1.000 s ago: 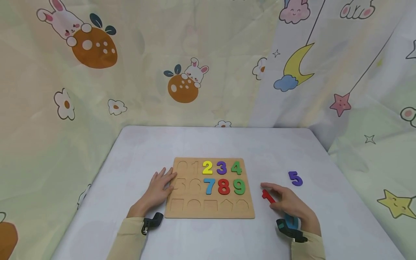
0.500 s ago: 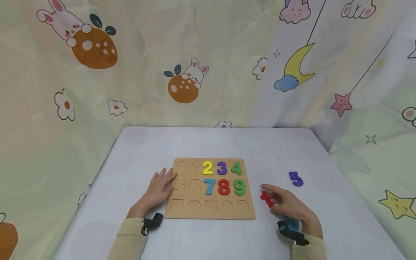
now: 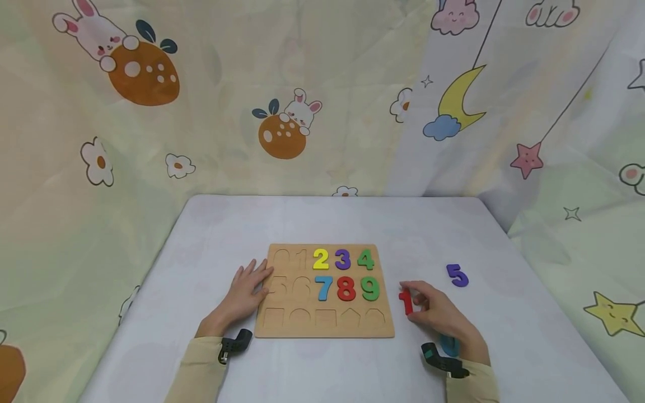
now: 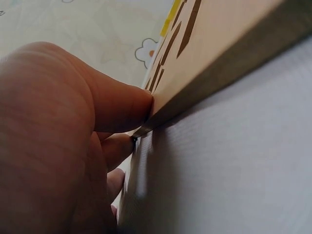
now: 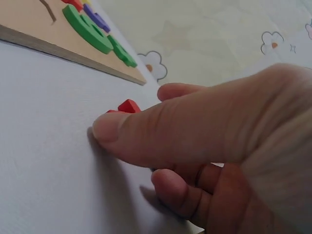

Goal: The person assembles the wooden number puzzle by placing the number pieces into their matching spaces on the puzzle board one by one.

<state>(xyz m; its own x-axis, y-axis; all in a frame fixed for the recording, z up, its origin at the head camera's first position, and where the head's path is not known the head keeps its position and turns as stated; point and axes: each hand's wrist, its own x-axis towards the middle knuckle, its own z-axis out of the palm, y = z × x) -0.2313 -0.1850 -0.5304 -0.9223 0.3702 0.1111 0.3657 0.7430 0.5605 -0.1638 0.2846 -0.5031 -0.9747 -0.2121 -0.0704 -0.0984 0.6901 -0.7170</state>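
A wooden number board (image 3: 325, 330) lies on the white table, with several coloured number pieces set in its upper two rows. My left hand (image 3: 245, 294) rests at the board's left edge, fingers fairly straight; in the left wrist view the thumb (image 4: 124, 105) touches that edge. To the right of the board, my right hand (image 3: 440, 310) pinches a red number 1 (image 3: 406, 301) between thumb and fingers, low over the table. The right wrist view shows only a bit of the red number 1 (image 5: 128, 106) past the thumb, which hides the rest.
A purple number 5 (image 3: 457, 275) lies on the table beyond the right hand. Under the right wrist is a blue curved piece (image 3: 449, 345), partly covered. Recesses without pieces show at the board's left side and along its bottom row. Patterned cloth (image 3: 353, 140) hangs behind.
The red number 1 has turned from slanted to nearly upright in the right hand's fingers. The right hand has shifted slightly left, toward the board. The left hand stays put.
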